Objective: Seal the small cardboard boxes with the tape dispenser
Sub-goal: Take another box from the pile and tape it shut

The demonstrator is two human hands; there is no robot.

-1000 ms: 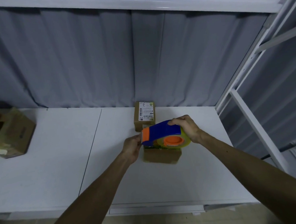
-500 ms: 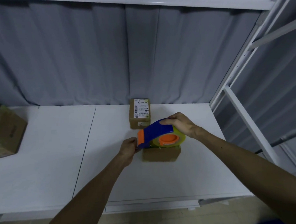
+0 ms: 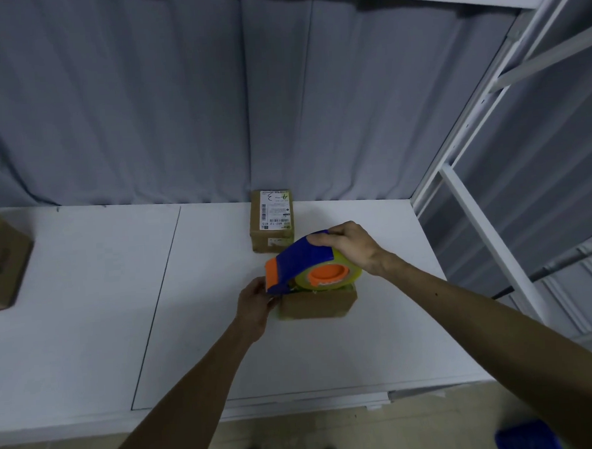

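The tape dispenser [image 3: 310,264] rests on top of the near box [image 3: 317,304], which sits on the white table [image 3: 86,304] a little in front of a second, labelled box [image 3: 271,222]. The right hand [image 3: 349,247] is clamped over the dispenser's blue back. The left hand [image 3: 256,303] curls round the near box's left end, directly beneath the orange nose (whether it also pins a tape end cannot be made out). The dispenser's long axis runs left to right along the box, nose leftward. Judgement: the pull should travel rightward, away from the anchoring left hand.
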